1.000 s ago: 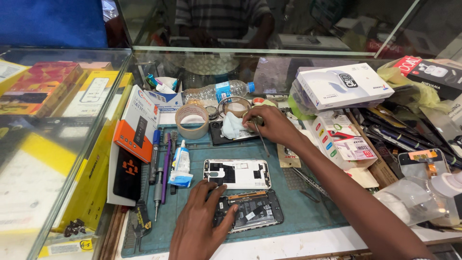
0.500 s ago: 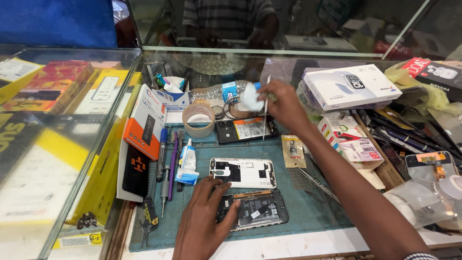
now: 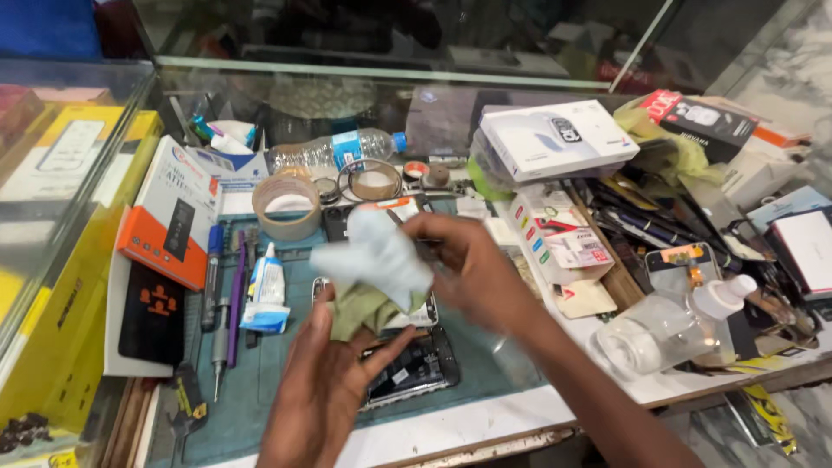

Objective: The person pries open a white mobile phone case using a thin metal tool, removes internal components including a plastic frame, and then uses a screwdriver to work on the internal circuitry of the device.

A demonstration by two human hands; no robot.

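A: What's on the bench?
B: Tape roll (image 3: 286,208) at the back of the teal mat (image 3: 277,381). Clear water bottle (image 3: 334,150) lying on its side behind it. Small glue tube (image 3: 264,290) on the mat, next to a row of screwdrivers (image 3: 224,295).
A: Left side?
B: Orange and black box (image 3: 169,227), propped beside the yellow cartons (image 3: 61,286).
A: Right?
B: White box (image 3: 556,139) stacked on clutter. Clear plastic bottle with white cap (image 3: 667,328) lying near the counter edge.

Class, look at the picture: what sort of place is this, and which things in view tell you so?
Most likely a phone repair counter: an opened phone on a teal work mat, screwdrivers beside it, and a boxed phone on the cluttered bench.
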